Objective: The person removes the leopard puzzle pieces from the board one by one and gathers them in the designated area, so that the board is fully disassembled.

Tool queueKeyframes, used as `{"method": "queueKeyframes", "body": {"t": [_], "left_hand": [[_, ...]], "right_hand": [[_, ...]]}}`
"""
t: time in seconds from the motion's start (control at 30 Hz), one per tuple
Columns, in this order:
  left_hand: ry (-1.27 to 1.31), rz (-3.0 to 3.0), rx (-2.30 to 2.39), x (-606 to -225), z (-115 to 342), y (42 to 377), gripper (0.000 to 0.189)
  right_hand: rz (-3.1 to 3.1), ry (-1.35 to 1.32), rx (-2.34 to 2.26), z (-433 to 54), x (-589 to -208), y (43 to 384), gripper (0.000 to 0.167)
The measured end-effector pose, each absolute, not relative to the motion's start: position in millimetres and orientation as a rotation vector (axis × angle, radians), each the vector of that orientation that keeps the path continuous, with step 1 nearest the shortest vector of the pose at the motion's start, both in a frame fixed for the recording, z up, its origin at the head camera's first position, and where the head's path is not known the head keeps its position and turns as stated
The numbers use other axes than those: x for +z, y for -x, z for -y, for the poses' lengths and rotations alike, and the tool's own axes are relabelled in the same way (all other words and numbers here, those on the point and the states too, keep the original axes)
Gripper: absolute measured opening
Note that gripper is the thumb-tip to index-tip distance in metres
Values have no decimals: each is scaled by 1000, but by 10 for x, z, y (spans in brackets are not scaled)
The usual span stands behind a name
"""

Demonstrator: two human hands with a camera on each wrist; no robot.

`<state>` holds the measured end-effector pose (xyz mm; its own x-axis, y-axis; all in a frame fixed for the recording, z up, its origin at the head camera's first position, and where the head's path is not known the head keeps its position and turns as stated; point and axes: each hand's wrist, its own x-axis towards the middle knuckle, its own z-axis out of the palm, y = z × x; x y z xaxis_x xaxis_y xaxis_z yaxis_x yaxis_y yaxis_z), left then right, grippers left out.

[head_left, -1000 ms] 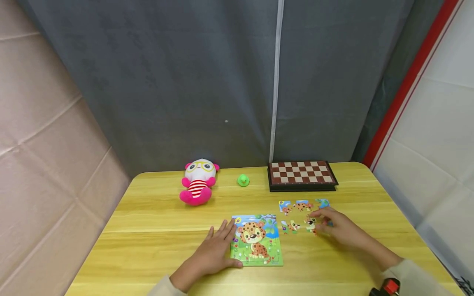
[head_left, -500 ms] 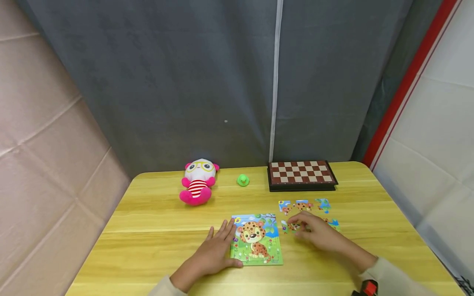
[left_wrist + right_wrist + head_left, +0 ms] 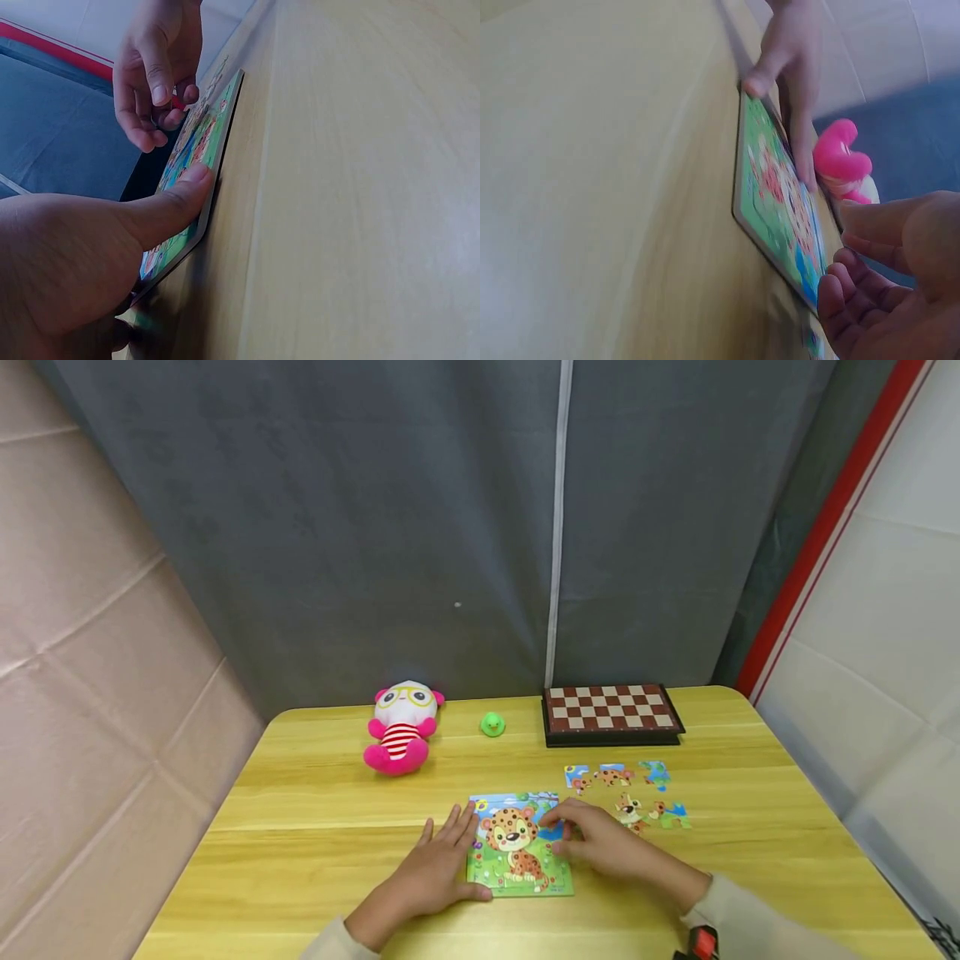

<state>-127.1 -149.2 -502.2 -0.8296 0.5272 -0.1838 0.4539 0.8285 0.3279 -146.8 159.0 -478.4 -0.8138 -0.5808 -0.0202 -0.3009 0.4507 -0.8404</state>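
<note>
A square jigsaw puzzle [image 3: 517, 847] with a seated cartoon leopard lies flat on the wooden table. Along its left side rests my left hand [image 3: 438, 864], fingers extended. The left thumb [image 3: 176, 196] lies on the puzzle's lower edge in the left wrist view. My right hand [image 3: 600, 843] hovers at the puzzle's upper right side. Its fingers [image 3: 836, 300] are loosely bent, and I see nothing held in the right wrist view. Loose puzzle pieces [image 3: 628, 810] lie in two rows to the right; the hand hides part of the lower row.
A pink and white panda plush [image 3: 402, 731] sits at the back left. Beside it is a small green duck [image 3: 492, 724]. A checkered chess box [image 3: 611, 714] stands at the table's back edge, behind the loose pieces. Grey cloth [image 3: 405, 543] hangs behind the table [image 3: 300, 835].
My right hand has moved left, from the right-hand loose pieces across the lower row to the puzzle's right side, uncovering pieces behind it. The left hand stays in place.
</note>
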Motion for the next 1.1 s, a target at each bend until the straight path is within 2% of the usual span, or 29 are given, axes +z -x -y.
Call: {"method": "queueKeyframes", "body": {"t": [0.63, 1.1], "left_hand": [[-750, -2749, 393, -5025, 1489, 1272, 115], [-757, -2744, 387, -5052, 1499, 1287, 114]], "right_hand": [[-2344, 863, -1301, -985, -4902, 1383, 34], [-2475, 879, -1121, -830, -4937, 1376, 44]]}}
